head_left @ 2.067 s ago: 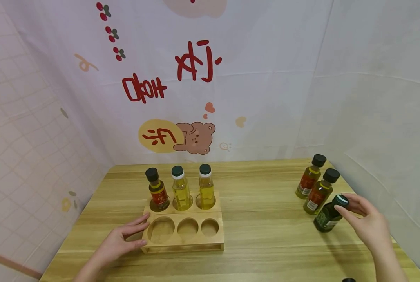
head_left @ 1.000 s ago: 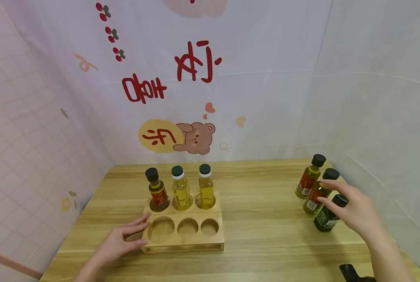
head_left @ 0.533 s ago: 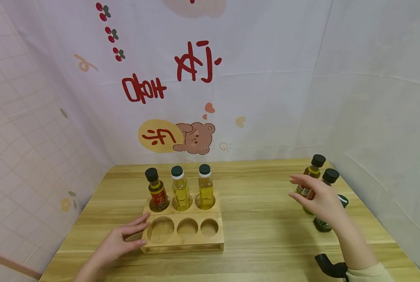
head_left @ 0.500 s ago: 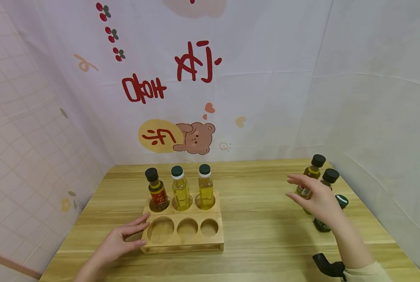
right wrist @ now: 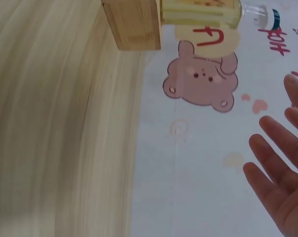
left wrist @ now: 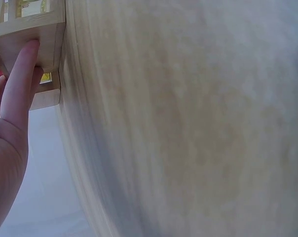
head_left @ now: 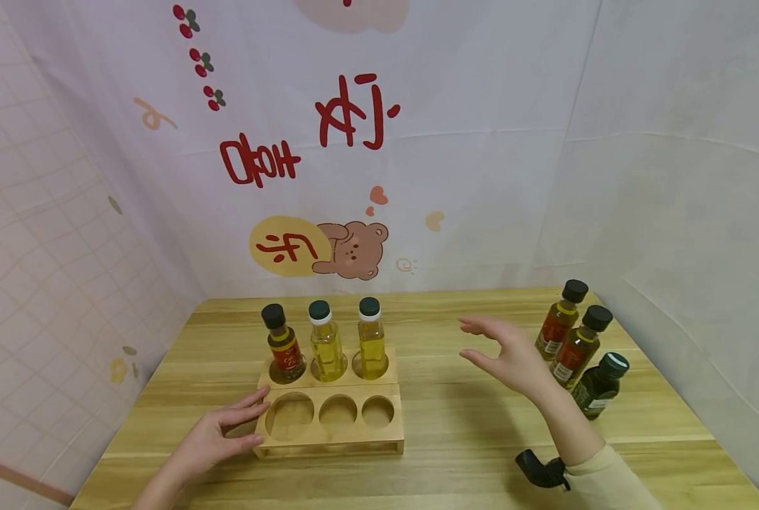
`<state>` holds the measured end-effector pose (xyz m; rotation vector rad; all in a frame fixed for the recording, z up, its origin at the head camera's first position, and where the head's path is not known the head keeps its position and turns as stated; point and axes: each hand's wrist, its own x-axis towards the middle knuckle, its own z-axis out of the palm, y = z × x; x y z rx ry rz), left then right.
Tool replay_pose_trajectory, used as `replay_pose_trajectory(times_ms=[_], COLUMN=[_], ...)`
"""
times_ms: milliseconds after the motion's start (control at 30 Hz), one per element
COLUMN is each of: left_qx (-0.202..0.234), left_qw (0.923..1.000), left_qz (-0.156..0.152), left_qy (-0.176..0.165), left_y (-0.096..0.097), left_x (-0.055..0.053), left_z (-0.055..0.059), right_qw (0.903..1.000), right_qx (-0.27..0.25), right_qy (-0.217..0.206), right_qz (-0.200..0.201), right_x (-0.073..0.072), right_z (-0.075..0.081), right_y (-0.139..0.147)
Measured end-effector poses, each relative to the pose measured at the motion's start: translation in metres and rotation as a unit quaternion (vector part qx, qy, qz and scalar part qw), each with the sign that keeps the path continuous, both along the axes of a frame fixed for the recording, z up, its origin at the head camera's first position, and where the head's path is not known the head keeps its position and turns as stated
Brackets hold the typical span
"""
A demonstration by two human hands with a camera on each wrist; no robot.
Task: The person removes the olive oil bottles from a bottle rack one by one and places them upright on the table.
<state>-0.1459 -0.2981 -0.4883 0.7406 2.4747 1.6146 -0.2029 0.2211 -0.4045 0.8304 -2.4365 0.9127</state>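
My left hand (head_left: 217,438) rests its fingertips and thumb against the left side of a two-tier wooden bottle rack (head_left: 389,440). In the left wrist view its straight fingers touch the rack's wooden end (left wrist: 48,47). The rack's rear row holds a red-labelled oil bottle (head_left: 287,354) and two clear bottles of yellow oil, one in the middle (head_left: 328,350) and one on the right (head_left: 372,347); its front row shows three round holes. Right of the rack, my right hand (head_left: 513,358) hovers above the table, fingers spread with nothing between them, as the right wrist view also shows.
At the table's right stand two red-labelled oil bottles, one farther back (head_left: 556,329) and one nearer (head_left: 573,358), with a dark green bottle (head_left: 597,388) in front. A black device (head_left: 541,471) is strapped to my right wrist. A printed cloth (head_left: 481,177) hangs behind the table.
My right hand has let go of the dark green bottle's cap and moved left, away from the right-hand bottles, carrying nothing. My left hand and the rack have stayed put.
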Motion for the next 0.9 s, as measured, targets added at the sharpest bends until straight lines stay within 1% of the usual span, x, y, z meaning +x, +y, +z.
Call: replay_pose_trajectory(times_ms=[167, 400, 667, 900], left_qx=[-0.002, -0.005, -0.004, -0.005], left_qw=[1.0000, 1.0000, 1.0000, 1.0000], left_qz=[0.001, 0.000, 0.002, 0.002], left_qy=[-0.002, -0.003, -0.006, -0.007], left_y=[0.000, 0.000, 0.000, -0.001], left_x=[0.000, 0.000, 0.000, -0.001], left_z=[0.001, 0.001, 0.000, -0.001], right_qw=[0.9998, 0.9988, 0.9959, 0.9930], right_qx=[-0.002, -0.017, -0.049, -0.068], right_qy=[-0.004, -0.017, -0.042, -0.055], right_qz=[0.018, 0.043, 0.063, 0.080], right_x=[-0.005, -0.013, -0.020, -0.025], right_z=[0.001, 0.004, 0.002, 0.001], right_y=[-0.021, -0.049, -0.072, -0.091])
